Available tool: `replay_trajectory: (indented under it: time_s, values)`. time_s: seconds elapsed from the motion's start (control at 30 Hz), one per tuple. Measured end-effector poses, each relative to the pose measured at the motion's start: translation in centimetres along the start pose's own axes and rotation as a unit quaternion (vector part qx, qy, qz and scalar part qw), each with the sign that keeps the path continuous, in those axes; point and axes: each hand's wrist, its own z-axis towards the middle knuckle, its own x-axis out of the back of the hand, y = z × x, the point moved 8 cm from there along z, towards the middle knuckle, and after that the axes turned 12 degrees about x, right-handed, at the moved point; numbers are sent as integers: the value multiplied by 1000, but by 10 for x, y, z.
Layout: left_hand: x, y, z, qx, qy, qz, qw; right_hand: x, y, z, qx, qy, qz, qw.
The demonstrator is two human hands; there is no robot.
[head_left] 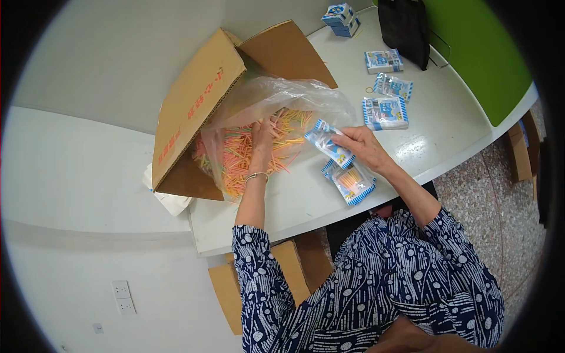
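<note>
Head view. Sticks (pixel 247 150), orange, yellow and green, lie heaped in a clear bag (pixel 276 100) inside a tipped cardboard box (pixel 194 100) on the white counter (pixel 435 135). The left hand (pixel 263 141) reaches into the heap, fingers spread among the sticks. The right hand (pixel 360 144) pinches a blue-and-white packet (pixel 331 144) just beside the bag's mouth. A filled packet (pixel 351 181) lies below it on the counter; further packets (pixel 385 112) lie farther right, near a black bag (pixel 405 26).
</note>
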Motion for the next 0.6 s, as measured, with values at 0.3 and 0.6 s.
replay_trajectory:
  time_s: [0.3,0.6]
  values:
    - [-24,-8,-10,153,-73,-482,859,-71,62,55,-120,84,301,942]
    - [-6,-38,2,113,-37,-489,864,-126,96,81,-173,169,431,869]
